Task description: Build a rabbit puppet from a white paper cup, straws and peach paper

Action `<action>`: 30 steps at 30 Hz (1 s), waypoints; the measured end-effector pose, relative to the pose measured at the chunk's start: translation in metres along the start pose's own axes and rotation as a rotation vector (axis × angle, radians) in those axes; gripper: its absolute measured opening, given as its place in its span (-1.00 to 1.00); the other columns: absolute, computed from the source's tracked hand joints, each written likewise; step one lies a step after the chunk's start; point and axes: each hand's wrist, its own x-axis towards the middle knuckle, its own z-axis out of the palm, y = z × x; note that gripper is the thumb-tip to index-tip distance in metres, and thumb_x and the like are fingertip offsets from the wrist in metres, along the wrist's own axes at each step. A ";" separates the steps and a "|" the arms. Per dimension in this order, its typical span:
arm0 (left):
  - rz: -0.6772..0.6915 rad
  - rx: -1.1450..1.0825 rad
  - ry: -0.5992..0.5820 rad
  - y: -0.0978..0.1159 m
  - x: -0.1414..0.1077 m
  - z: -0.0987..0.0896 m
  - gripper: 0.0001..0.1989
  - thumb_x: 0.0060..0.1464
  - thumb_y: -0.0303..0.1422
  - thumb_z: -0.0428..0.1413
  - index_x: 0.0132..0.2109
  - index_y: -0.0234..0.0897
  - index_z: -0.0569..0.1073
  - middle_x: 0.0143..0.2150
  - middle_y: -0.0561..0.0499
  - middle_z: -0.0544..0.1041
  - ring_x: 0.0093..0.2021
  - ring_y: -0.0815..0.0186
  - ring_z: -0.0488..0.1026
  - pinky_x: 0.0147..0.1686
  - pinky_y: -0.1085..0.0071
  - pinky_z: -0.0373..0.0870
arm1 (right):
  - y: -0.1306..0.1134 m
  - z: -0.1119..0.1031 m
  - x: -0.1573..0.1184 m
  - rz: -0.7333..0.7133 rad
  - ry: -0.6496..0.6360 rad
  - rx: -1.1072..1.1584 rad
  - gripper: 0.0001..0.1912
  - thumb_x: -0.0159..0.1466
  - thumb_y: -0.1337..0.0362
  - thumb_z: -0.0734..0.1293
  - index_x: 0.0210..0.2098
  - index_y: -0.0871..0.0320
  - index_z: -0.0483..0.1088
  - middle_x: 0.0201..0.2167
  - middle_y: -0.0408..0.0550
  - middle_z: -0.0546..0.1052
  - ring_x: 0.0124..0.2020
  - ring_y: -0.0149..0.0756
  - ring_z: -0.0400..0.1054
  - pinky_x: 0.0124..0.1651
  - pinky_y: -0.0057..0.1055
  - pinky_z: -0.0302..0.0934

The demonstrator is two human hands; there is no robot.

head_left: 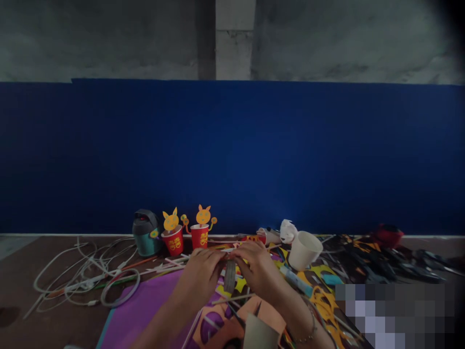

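My left hand (204, 267) and my right hand (255, 264) meet over the cluttered middle of the table, fingers curled and thumbs turned inward. A small reddish piece shows between the fingertips, too hidden to name. Just below, between the two hands, a greyish tape roll (229, 276) stands edge-on; whether the fingers touch it I cannot tell. Under my left forearm lies a purple sheet (145, 305). Orange paper with cut-outs (267, 312) and scissors (238, 315), partly covered by a pale card (259, 333), are nearest the front.
Two red paper cups (173, 242) with orange cat-faced cutouts stand at the back, beside a teal-and-black bottle (146, 233). Tangled white cables (87, 276) spread leftward. A white cup (305, 250), a glue stick (296, 280) and yellow-orange paper scraps (325, 305) lie right. A blue partition (232, 155) rises behind.
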 end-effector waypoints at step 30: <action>-0.315 -0.194 0.110 -0.007 0.001 0.001 -0.76 0.21 -0.30 -0.03 -0.12 -0.14 0.52 -0.19 0.04 0.62 -0.17 0.21 0.53 -0.22 0.42 0.33 | -0.029 0.010 0.002 0.305 0.123 0.288 -0.72 0.26 0.19 0.25 -0.55 0.15 0.30 -0.24 -0.03 0.36 -0.15 -0.24 0.28 -0.10 -0.37 0.15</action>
